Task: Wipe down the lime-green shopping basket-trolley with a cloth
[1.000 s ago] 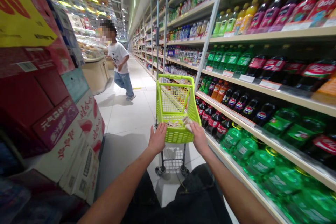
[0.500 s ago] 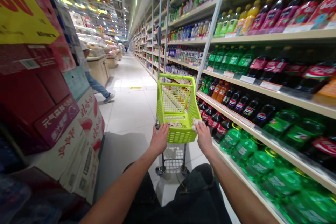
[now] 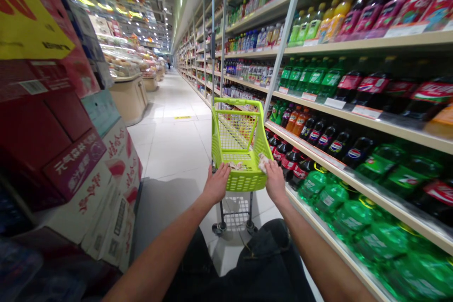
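A small lime-green shopping cart (image 3: 238,144) stands in the aisle right in front of me. My left hand (image 3: 216,184) is closed over the left rear corner of its basket rim. My right hand (image 3: 275,180) grips the right rear corner and presses a crumpled whitish paper (image 3: 262,161) against the rim. Another pale crumpled scrap (image 3: 235,166) lies inside the basket near the back edge. My dark trousers show below the cart's wheels (image 3: 219,229).
Shelves of soft-drink bottles (image 3: 339,144) run close along the right. Stacked red and white cartons (image 3: 88,170) crowd the left under a yellow sign. A beige counter (image 3: 130,96) stands further back on the left. A white tiled floor (image 3: 173,146) stretches ahead.
A person in a white shirt walked off to the left and is gone from view. Both hands stayed on the cart, which rolled slightly forward.
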Motion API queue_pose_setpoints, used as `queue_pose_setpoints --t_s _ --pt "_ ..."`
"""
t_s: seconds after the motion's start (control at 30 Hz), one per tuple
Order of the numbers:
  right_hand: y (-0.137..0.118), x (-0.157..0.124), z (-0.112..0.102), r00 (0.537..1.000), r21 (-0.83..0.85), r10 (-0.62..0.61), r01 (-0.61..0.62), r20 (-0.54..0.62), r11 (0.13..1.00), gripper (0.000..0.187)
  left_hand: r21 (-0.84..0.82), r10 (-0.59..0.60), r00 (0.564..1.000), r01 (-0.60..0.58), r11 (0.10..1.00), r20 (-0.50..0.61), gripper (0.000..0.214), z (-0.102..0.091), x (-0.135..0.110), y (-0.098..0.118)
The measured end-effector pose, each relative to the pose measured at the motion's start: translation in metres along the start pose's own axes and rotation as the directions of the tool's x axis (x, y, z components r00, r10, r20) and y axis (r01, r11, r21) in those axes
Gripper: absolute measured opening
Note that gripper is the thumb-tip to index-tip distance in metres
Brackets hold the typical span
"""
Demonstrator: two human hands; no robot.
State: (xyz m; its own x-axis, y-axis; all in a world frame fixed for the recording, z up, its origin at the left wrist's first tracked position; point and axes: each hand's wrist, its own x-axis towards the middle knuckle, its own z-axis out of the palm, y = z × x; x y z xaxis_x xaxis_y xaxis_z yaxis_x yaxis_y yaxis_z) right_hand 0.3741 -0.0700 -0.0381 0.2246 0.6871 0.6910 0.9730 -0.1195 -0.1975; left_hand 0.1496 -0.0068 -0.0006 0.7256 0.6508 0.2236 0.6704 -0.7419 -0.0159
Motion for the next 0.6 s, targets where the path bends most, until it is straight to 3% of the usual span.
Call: queue_pose_setpoints --t_s 0.07,0.23,0.3,0.47,0.6 --pt "-0.010 -0.001 0.003 1.000 -0.001 -0.017 0.017 0.018 1.000 0.047 -0.001 -0.008 1.000 0.008 1.000 -0.008 0.060 0.000 0.000 0.003" --pt "-0.058 -0.008 0.020 0.942 0.118 -0.317 0.304 0.108 0.945 0.050 0.055 0.053 0.998 -0.051 0.997 -0.029 0.056 -0.004 0.003 -0.002" --pt "-0.049 -0.006 0.016 0.945 0.092 -0.308 0.299 0.113 0.950 0.047 0.079 0.081 0.996 -0.079 0.994 -0.028 0.055 -0.006 0.004 -0.007" --pt "0.006 -0.002 0.001 0.998 -0.045 -0.051 0.053 0.048 0.998 0.044 0.064 0.087 0.996 -0.085 0.994 -0.036 0.053 -0.006 0.008 -0.011" --pt "0.009 -0.010 0.010 0.996 0.028 -0.090 0.089 0.016 0.996 0.046 0.000 0.014 0.998 -0.014 1.000 -0.054 0.049 -0.005 0.008 -0.006"
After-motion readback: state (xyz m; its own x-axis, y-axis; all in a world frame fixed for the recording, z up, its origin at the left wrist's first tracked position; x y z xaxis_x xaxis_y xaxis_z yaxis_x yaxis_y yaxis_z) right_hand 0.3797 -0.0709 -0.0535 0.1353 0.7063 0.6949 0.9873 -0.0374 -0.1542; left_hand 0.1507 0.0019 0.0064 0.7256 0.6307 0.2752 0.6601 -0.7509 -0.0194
